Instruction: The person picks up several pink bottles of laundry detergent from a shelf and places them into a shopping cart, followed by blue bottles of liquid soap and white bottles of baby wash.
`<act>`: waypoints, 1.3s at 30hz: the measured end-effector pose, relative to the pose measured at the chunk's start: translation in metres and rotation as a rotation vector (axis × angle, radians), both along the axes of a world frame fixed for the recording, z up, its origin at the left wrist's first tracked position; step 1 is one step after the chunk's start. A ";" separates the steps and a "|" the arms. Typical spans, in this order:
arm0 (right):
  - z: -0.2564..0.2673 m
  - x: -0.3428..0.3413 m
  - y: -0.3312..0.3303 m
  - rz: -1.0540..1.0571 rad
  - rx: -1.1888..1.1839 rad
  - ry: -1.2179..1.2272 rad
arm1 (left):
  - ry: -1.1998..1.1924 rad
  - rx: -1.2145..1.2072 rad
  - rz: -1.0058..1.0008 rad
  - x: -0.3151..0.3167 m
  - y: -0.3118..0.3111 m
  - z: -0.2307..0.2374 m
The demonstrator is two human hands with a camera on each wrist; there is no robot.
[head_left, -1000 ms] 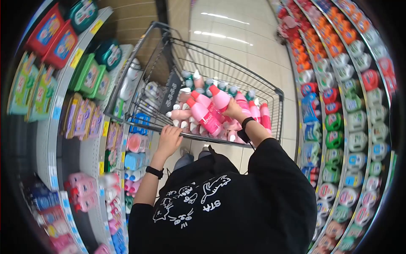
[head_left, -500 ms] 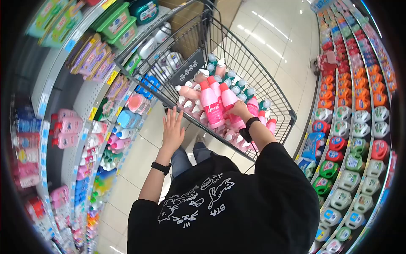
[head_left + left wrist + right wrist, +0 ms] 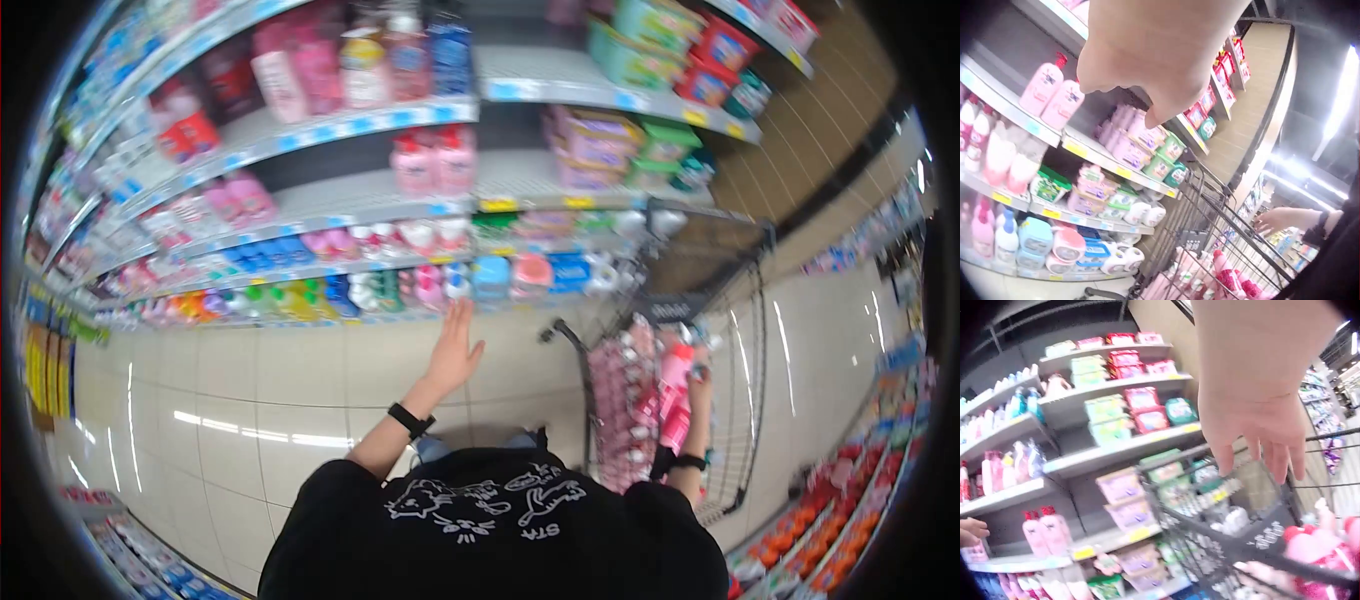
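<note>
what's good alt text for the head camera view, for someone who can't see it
A person's left hand is held out, fingers extended, toward stocked store shelves, seen from above. Their right hand is over a wire shopping cart holding pink bottles; a black top with white drawings fills the foreground.

We take this for a supermarket, in its toiletries and cleaning-products aisle. At twelve o'clock in the head view we see tiered grey shelving (image 3: 530, 62), edged with blue and yellow price labels (image 3: 497, 206) and stocked with matching pink pump bottles (image 3: 432, 165). Between three and four o'clock we find a wire shopping cart (image 3: 683, 306); at four, rows of orange containers (image 3: 800, 530). Glossy floor tiles (image 3: 300, 385) spread around nine o'clock, and the left wrist view shows a ceiling strip light (image 3: 1336, 106) between two and three.
</note>
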State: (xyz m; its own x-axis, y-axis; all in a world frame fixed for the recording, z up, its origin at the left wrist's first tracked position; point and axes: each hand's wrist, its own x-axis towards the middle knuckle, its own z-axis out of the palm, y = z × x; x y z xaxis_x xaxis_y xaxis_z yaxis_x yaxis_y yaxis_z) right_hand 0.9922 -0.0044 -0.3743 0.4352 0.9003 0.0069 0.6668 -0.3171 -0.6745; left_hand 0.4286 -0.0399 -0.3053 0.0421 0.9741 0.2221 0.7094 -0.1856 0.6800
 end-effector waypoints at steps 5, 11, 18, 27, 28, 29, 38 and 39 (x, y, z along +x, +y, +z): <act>0.081 -0.223 0.043 0.222 0.362 0.278 | -0.022 0.155 0.193 -0.136 -0.047 0.026; 0.148 -0.483 0.034 0.699 0.311 0.244 | -0.003 0.213 0.355 -0.258 -0.076 0.057; 0.218 -0.658 0.056 1.076 0.226 0.514 | -0.159 0.396 0.402 -0.351 -0.025 0.101; 0.264 -0.806 0.163 1.239 0.374 0.686 | -0.521 0.458 0.380 -0.453 0.158 0.188; 0.265 -0.820 0.174 1.247 0.376 0.714 | -0.546 0.461 0.381 -0.464 0.181 0.198; 0.267 -0.835 0.185 1.253 0.378 0.743 | -0.542 0.468 0.378 -0.473 0.204 0.206; 0.286 -0.882 0.231 1.260 0.389 0.717 | -0.479 0.321 0.314 -0.549 0.352 0.240; 0.285 -0.883 0.232 1.249 0.386 0.714 | -0.470 0.314 0.296 -0.554 0.362 0.244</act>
State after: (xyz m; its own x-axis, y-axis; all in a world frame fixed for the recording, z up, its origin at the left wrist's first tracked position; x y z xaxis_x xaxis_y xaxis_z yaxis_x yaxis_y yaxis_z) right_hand 0.1092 0.2279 -0.0889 -0.5824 0.6775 0.4491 -0.1326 0.4659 -0.8748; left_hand -0.1257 0.3217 -0.0617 -0.3906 0.8150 0.4281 0.4003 -0.2683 0.8762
